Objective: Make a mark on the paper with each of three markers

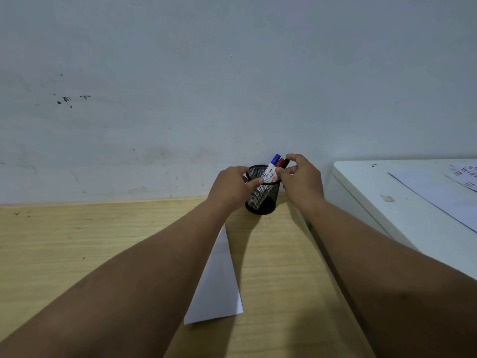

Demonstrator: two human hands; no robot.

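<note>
A black mesh pen cup (pixel 262 196) stands on the wooden desk by the wall. Three markers lean in it: one with a blue cap (pixel 273 166), one with a red cap (pixel 280 162) and one with a black cap (pixel 285 163). My left hand (pixel 231 187) grips the cup's left side and rim. My right hand (pixel 302 177) reaches in from the right, its thumb and fingers closing around the markers near the black cap. A white sheet of paper (pixel 216 280) lies on the desk between my forearms, partly hidden under my left arm.
The wooden desk (pixel 77 241) runs left and toward me, against a scuffed pale wall (pixel 180 86). A white cabinet (pixel 387 202) with printed sheets (pixel 438 189) on top adjoins the desk's right edge.
</note>
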